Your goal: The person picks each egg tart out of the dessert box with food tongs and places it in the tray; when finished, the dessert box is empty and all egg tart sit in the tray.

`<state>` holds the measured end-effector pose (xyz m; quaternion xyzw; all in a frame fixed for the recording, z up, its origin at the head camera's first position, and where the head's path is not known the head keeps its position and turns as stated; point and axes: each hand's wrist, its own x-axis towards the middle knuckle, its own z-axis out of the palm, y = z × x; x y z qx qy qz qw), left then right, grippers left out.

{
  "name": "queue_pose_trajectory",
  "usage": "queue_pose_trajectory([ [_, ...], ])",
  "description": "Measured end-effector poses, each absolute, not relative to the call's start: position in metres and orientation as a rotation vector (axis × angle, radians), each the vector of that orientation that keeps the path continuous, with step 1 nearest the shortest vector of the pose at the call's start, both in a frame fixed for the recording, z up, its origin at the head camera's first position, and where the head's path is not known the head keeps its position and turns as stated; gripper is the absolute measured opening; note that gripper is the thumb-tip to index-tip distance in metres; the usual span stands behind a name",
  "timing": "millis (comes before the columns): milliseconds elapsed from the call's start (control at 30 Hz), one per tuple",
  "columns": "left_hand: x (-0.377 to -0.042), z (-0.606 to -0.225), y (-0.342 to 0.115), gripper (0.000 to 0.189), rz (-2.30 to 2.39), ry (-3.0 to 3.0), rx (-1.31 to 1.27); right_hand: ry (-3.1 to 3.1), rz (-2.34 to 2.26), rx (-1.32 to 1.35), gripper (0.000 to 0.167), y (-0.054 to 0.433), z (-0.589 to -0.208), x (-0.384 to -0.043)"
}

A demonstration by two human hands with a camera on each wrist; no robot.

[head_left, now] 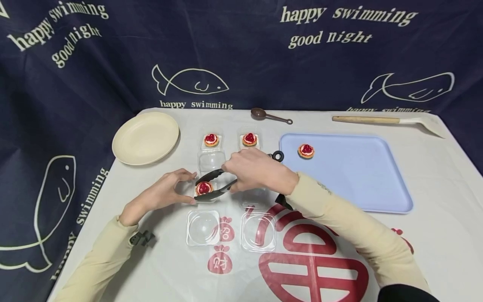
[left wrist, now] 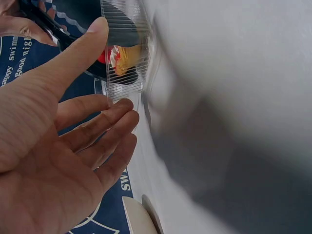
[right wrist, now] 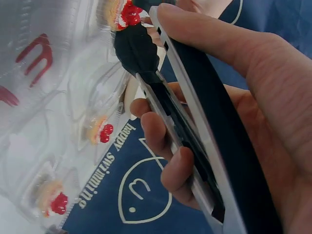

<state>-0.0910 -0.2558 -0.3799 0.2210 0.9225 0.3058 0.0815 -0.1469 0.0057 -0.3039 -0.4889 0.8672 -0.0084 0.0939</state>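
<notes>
My right hand (head_left: 253,167) grips black-tipped metal tongs (right wrist: 170,117), its fingers wrapped round the arms. The tong tips (head_left: 209,194) stand on either side of a small red-topped tart (head_left: 204,188), low in a clear plastic box. My left hand (head_left: 162,191) holds that clear box (left wrist: 127,48) at its left side, thumb on the ridged wall and fingertips at the other corner. Two more tarts, a left one (head_left: 211,140) and a right one (head_left: 249,139), sit in open clear boxes farther back. Another open box, nearer the right hand, is partly hidden under it.
On the right, a blue tray (head_left: 347,176) bears one tart (head_left: 306,151). A cream plate (head_left: 145,138) lies at the back left. A brown measuring spoon (head_left: 269,115) and a wooden-handled spatula (head_left: 385,120) lie along the back. Clear lids (head_left: 203,227) spread toward the front.
</notes>
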Motion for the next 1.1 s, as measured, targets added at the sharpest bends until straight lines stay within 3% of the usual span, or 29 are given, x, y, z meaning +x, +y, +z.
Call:
queue_pose_trajectory([
  [300, -0.091, -0.384, -0.255, 0.063, 0.921, 2.772, 0.664, 2.557, -0.133, -1.475, 0.035, 0.022, -0.31, -0.15],
  [467, -0.088, -0.385, -0.256, 0.068, 0.901, 2.794, 0.663, 2.508, -0.295, -1.416, 0.052, 0.041, -0.31, -0.153],
  [600, -0.086, -0.383, -0.255, 0.073, 0.889, 2.8, 0.648, 2.506, -0.435, -1.331, 0.06, 0.065, -0.308, -0.154],
  [1100, -0.088, -0.381, -0.252, 0.073, 0.893, 2.773, 0.591, 2.742, -0.611, -1.116, 0.059, 0.179, -0.309, -0.151],
])
